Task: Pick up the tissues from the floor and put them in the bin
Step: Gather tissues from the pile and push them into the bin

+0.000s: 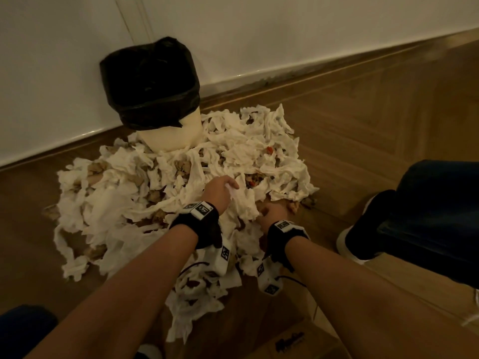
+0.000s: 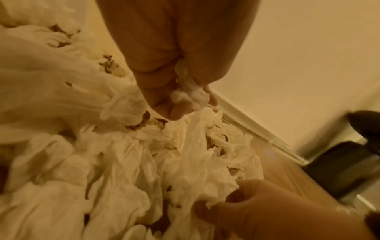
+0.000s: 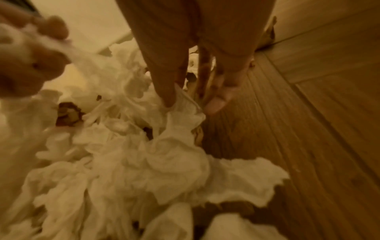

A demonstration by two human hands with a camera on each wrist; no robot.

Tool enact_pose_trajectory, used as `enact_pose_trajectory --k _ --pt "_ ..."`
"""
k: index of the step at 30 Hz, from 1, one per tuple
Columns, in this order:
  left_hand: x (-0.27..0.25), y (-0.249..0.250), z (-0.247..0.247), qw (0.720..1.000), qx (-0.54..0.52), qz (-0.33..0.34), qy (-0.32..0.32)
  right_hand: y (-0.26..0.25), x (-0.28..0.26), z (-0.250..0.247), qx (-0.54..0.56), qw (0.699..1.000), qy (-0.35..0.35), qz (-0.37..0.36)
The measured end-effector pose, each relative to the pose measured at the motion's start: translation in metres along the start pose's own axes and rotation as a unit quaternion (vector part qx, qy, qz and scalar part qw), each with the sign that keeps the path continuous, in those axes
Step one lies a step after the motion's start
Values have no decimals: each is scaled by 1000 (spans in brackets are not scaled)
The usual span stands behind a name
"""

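Observation:
A wide heap of crumpled white tissues (image 1: 124, 203) covers the wooden floor in front of a cream bin (image 1: 169, 133) lined with a black bag (image 1: 149, 84). My left hand (image 1: 222, 187) sits on the middle of the heap, and its curled fingers (image 2: 162, 91) grip a wad of tissue (image 2: 190, 95). My right hand (image 1: 270, 212) is at the heap's near right edge. Its thumb and fingers (image 3: 168, 92) pinch a tissue (image 3: 183, 112) there. The same tissue strand runs between both hands. The bin's inside is dark and hidden.
The bin stands against a white wall with a skirting board (image 1: 259, 73). Brown scraps and red bits (image 1: 269, 151) lie among the tissues. My shoe and dark trouser leg (image 1: 363, 229) are on the right. A cardboard box (image 1: 298, 343) lies near the bottom edge. Bare wood floor (image 1: 363, 120) extends to the right.

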State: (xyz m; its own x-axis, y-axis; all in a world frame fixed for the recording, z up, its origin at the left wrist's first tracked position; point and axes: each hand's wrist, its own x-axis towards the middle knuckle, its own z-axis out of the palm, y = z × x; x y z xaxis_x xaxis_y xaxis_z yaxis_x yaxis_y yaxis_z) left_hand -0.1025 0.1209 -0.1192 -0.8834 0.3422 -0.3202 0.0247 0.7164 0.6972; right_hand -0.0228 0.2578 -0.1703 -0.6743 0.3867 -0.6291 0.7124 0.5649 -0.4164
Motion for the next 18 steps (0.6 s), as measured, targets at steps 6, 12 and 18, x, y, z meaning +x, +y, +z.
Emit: enact_pose_trajectory --k 6,12,18 --pt "1 -17 -2 996 -36 -77 -23 14 5 -6 382 920 -1 81" --pt "3 -27 -15 994 83 -22 -69 21 3 -22 499 860 -58 84" --pt "2 -26 -20 989 110 -18 -94 20 -13 -37 606 777 -107 133"
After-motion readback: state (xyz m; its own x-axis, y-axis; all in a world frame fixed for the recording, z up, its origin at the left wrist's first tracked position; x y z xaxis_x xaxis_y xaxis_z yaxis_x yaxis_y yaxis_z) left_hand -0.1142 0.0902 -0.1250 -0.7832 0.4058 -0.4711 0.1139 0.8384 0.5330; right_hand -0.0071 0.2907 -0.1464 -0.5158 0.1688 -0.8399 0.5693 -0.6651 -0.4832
